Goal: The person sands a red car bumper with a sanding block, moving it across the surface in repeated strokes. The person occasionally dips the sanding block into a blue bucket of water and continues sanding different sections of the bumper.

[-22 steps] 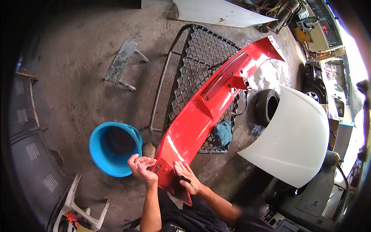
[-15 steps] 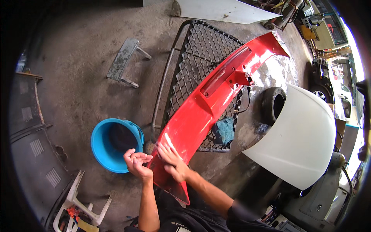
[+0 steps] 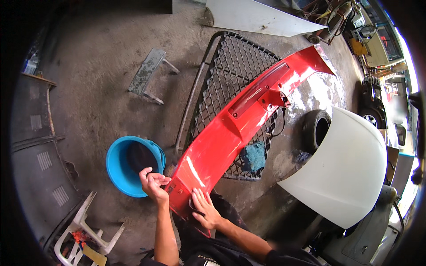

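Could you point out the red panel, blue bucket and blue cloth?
Red panel (image 3: pixel 222 138), head view: its broad middle.
Blue bucket (image 3: pixel 119 168), head view: its inner wall.
Blue cloth (image 3: pixel 253 157), head view: its middle.

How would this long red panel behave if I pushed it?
The red panel would probably be stiff: its near end reaches past the mesh rack without visible sag. Its glossy surface looks likely to slide, and that end, under the right hand, might tip if pressed.
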